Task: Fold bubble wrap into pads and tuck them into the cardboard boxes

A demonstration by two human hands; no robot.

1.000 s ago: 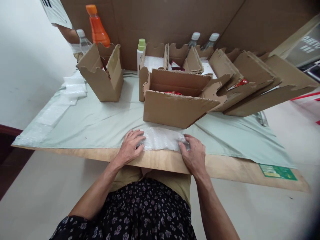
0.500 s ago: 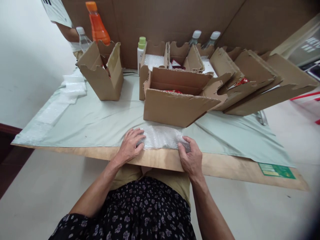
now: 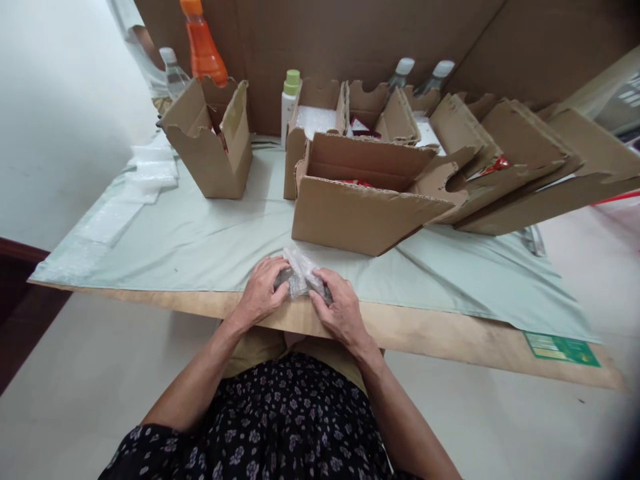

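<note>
A crumpled piece of bubble wrap [image 3: 300, 272] lies at the front edge of the cloth-covered table [image 3: 210, 247]. Its left end is gripped by my left hand [image 3: 263, 287], where something dark shows inside or under the wrap. My right hand [image 3: 339, 303] grips the other end, with a dark patch there too. Between the two hands the plastic is folded up. What the dark parts are, I cannot make out. Just behind the hands stands an open cardboard box [image 3: 350, 217] with something red inside.
More open cardboard boxes [image 3: 520, 153] stand in a row behind, some holding packets. One box [image 3: 215, 160] stands apart at left. An orange bottle [image 3: 205, 53], a green-capped white bottle [image 3: 289, 107] and clear bottles are at the back. Bubble wrap strips [image 3: 113, 213] lie at left.
My right hand has moved left, close to my left hand. The bubble wrap that was stretched flat between them is now bunched and folded. The camera view has shifted slightly.
</note>
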